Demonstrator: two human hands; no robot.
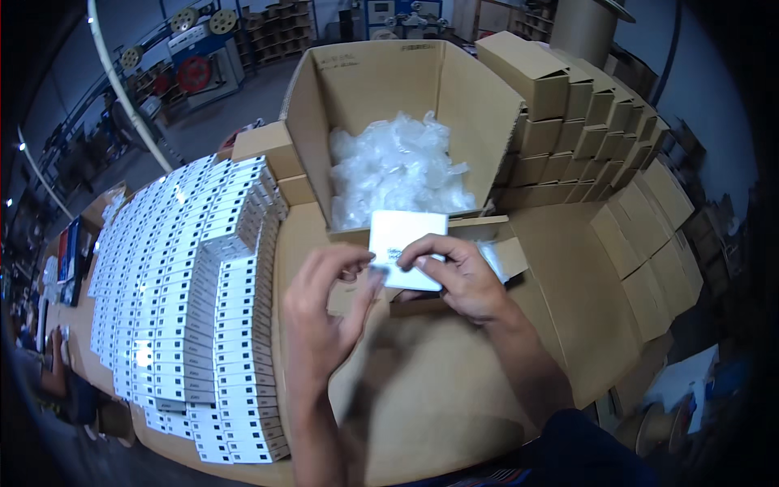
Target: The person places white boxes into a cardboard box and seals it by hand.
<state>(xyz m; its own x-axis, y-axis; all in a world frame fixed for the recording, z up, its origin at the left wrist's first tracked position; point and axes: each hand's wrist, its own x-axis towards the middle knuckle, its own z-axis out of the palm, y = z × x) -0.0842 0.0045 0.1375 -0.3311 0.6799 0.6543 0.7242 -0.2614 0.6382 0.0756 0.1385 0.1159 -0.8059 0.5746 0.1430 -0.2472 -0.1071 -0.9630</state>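
A flat white square box (410,225) with a small dark printed mark is held up over the cardboard work surface. My right hand (461,280) grips it from the right, with thumb and forefinger over its face. My left hand (324,296) is at the box's left edge, slightly blurred. Its fingers are curled, with a gap between forefinger and thumb; whether the tips touch the box, I cannot tell. Behind my hands sits a low open carton (511,256), partly hidden, with something clear and white inside.
Stacked white boxes (174,300) fill the left side of the table. A tall open carton (479,138) at the back holds crumpled clear plastic bags (398,166). Brown cardboard boxes (560,134) are piled at back right, and more cartons (649,243) stand along the right edge.
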